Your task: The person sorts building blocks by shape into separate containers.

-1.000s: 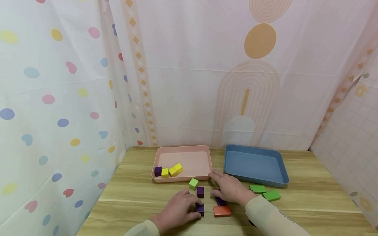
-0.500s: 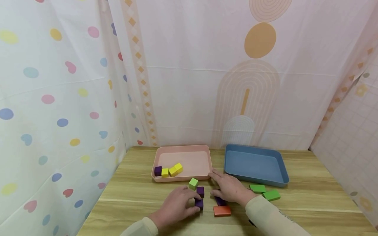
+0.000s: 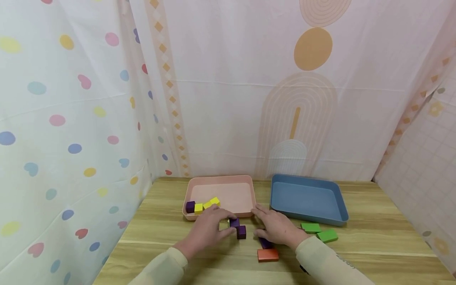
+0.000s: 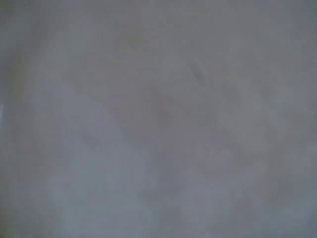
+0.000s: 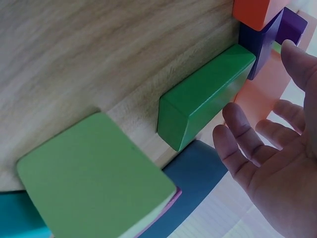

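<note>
In the head view my left hand pinches a purple cube between thumb and fingers, just in front of the pink tray. A second purple cube stands right beside it on the table. Only a sliver of the light green cube shows behind the hand. My right hand lies with relaxed fingers over a purple block, its fingertips near the pink tray's right corner. The right wrist view shows that hand with no object in its fingers, beside a green block. The left wrist view is only a grey blur.
Inside the pink tray lie a purple cube and several yellow cubes. A blue tray stands at the back right. Two green blocks and an orange block lie on the wooden table. Patterned curtains surround the table.
My left hand has moved forward and slightly left with the purple cube, past the other purple cube towards the pink tray, now covering most of the light green cube. The right hand has stayed put.
</note>
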### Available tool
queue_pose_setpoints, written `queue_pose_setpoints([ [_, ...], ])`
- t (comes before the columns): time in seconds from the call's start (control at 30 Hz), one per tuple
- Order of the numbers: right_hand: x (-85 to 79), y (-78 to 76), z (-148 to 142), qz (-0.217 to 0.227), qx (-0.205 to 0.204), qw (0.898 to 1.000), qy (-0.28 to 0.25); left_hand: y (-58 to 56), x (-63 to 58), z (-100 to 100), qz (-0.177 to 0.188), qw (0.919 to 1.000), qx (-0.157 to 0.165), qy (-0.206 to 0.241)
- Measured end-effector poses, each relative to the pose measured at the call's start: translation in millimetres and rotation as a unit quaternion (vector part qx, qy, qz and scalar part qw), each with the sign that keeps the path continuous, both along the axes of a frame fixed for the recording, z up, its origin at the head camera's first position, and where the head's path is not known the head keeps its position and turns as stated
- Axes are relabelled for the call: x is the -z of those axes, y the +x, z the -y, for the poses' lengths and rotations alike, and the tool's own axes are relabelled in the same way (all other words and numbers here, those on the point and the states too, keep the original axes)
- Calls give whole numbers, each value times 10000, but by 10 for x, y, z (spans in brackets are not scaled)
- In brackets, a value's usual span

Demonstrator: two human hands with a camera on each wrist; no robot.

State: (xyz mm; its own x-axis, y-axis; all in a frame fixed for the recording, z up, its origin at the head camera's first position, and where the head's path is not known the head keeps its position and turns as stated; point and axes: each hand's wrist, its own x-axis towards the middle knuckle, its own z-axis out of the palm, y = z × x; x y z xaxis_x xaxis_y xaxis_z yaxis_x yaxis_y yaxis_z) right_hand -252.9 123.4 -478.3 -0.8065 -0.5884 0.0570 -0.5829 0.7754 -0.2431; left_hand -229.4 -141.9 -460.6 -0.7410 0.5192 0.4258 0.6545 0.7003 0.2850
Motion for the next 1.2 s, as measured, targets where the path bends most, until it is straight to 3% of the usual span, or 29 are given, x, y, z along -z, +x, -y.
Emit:
queue_pose_setpoints([
  [0.17, 2, -10, 3, -68, 10, 10000, -4, -152, -80, 24, -141, 9995, -252, 159],
  [0.4, 8, -17, 11, 22, 81, 10000, -11, -344, -80, 47, 104, 9968, -711, 348],
  [0.9, 10, -13, 16, -44, 105, 9999, -10, -733, 113, 83, 628, 9884, -1364, 226],
  [1.2, 41, -8, -3, 83, 139, 9999, -48, -834, 237, 45, 653, 9876, -1426, 83],
])
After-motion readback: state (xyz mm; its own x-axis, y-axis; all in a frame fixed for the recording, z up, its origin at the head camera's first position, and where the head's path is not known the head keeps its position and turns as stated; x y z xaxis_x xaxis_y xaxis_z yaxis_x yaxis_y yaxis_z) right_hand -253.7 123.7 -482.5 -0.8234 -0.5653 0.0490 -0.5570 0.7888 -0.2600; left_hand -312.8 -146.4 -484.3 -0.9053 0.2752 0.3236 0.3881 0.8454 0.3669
